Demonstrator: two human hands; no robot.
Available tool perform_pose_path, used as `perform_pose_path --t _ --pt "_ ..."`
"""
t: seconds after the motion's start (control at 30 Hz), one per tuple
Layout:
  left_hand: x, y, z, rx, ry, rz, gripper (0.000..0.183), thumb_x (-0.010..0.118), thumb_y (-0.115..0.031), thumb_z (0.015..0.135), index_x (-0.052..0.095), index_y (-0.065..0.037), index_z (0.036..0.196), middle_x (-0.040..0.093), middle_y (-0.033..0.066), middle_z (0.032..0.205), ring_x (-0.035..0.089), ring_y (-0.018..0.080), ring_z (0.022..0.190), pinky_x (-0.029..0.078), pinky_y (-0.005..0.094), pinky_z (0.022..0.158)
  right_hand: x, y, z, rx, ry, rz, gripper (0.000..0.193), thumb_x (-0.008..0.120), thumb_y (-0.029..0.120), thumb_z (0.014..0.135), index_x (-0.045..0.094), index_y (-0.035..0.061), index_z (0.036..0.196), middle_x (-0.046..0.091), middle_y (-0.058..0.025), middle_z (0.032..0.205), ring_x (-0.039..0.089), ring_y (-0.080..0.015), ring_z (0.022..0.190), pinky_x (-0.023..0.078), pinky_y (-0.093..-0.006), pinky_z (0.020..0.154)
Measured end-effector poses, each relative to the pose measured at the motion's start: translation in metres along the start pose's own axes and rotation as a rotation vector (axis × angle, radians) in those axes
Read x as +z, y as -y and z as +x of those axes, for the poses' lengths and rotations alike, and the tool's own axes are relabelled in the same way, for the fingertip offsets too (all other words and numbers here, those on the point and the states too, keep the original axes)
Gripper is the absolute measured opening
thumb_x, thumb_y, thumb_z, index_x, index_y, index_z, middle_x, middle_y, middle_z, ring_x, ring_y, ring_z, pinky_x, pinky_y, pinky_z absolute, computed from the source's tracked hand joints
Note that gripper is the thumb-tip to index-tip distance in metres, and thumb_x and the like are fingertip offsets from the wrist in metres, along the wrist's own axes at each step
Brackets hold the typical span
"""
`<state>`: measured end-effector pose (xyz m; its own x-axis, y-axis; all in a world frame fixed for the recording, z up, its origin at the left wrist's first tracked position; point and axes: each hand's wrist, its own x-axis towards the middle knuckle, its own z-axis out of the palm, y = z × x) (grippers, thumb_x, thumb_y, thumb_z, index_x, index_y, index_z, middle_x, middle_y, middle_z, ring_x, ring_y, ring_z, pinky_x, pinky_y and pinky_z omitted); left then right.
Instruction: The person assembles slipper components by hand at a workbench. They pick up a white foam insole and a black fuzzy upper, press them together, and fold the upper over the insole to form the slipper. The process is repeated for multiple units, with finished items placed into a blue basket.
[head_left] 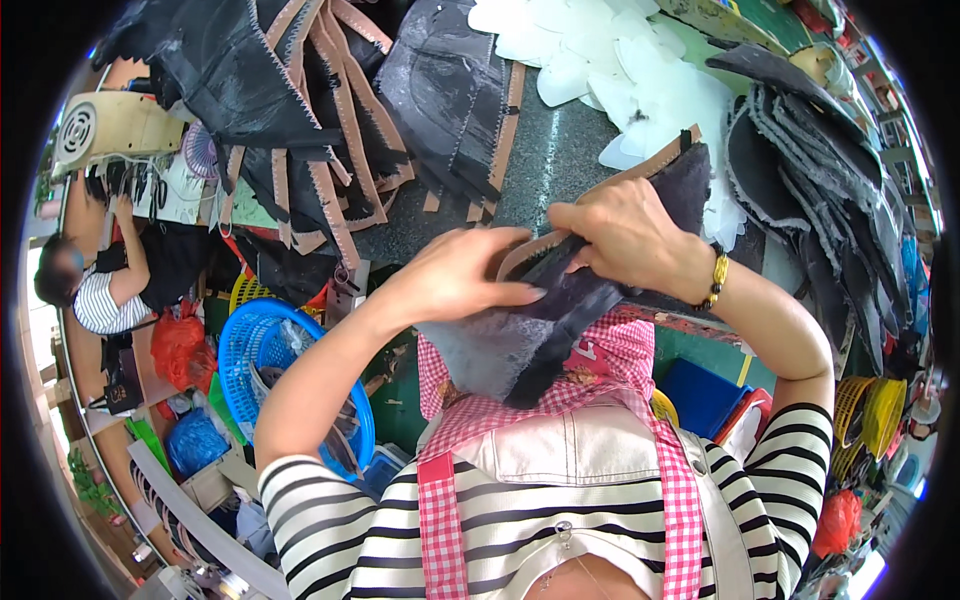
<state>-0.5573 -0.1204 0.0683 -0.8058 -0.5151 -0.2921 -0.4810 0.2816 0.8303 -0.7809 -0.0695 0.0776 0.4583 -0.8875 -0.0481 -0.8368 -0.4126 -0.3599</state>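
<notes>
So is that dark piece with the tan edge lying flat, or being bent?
Bent: the dark fabric piece with the tan edge curves between the left hand and right hand, lifted off the dark table.

Both hands raised, close together

The left hand (455, 275) curls with fingers pinched; the right hand (625, 240) grips with bent fingers, wrist flexed.

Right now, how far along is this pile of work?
Done, seemingly: black tan-edged cut pieces heaped at left. In hand: left hand and right hand both grip one dark grey tan-trimmed piece. Left: probably the stack of dark grey pieces at right.
</notes>
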Motion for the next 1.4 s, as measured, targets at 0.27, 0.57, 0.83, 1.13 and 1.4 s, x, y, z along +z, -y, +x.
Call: perform_pose_path --t 0.27,0.57,0.83,1.13,1.4 --pt "0.012 -0.01 0.011 -0.087 -0.017 0.021 0.02 0.072 -0.014 0.08 0.066 0.004 0.08 0.054 0.0099 0.056 0.045 0.0114 0.053 0.04 0.0343 0.053 0.002 0.001 -0.008 0.047 -0.057 0.043 0.032 0.081 0.022 0.066 0.06 0.0064 0.086 0.063 -0.0124 0.064 0.065 -0.0351 0.067 0.047 -0.0453 0.058" --pt "0.011 0.004 0.04 -0.164 -0.052 0.092 0.033 0.075 -0.025 0.079 0.065 0.005 0.069 0.045 0.0037 0.049 0.041 0.0078 0.05 0.035 0.0333 0.046 -0.037 -0.049 -0.037 0.276 -0.015 -0.17 0.037 0.08 0.022 0.067 0.059 0.0029 0.09 0.065 -0.0144 0.069 0.066 -0.0355 0.072 0.049 -0.0442 0.066" --pt "0.01 -0.002 0.047 -0.256 0.004 0.16 0.03 0.072 -0.025 0.075 0.066 0.005 0.072 0.052 0.0098 0.05 0.049 0.0115 0.048 0.039 0.0341 0.048 -0.022 -0.053 -0.051 0.322 -0.051 0.426 0.03 0.072 0.028 0.073 0.07 0.0043 0.092 0.066 -0.0183 0.076 0.065 -0.0369 0.076 0.051 -0.0428 0.072" --pt "0.007 0.001 0.056 -0.239 0.074 0.186 0.027 0.07 -0.023 0.075 0.065 0.003 0.08 0.05 0.0072 0.054 0.045 0.0107 0.052 0.037 0.0338 0.05 -0.014 -0.061 -0.033 0.62 0.105 -0.149 0.051 0.076 0.033 0.072 0.063 -0.0038 0.105 0.068 -0.0197 0.094 0.066 -0.0359 0.081 0.051 -0.0422 0.072" --pt "0.008 0.009 0.046 -0.173 0.101 -0.079 0.014 0.07 -0.011 0.082 0.062 0.0 0.081 0.048 -0.0066 0.063 0.041 0.0016 0.062 0.033 0.0243 0.051 0.037 -0.047 -0.092 0.302 -0.326 -0.056 0.061 0.066 0.037 0.086 0.05 0.0007 0.132 0.052 -0.0178 0.136 0.046 -0.0333 0.129 0.035 -0.0451 0.109"
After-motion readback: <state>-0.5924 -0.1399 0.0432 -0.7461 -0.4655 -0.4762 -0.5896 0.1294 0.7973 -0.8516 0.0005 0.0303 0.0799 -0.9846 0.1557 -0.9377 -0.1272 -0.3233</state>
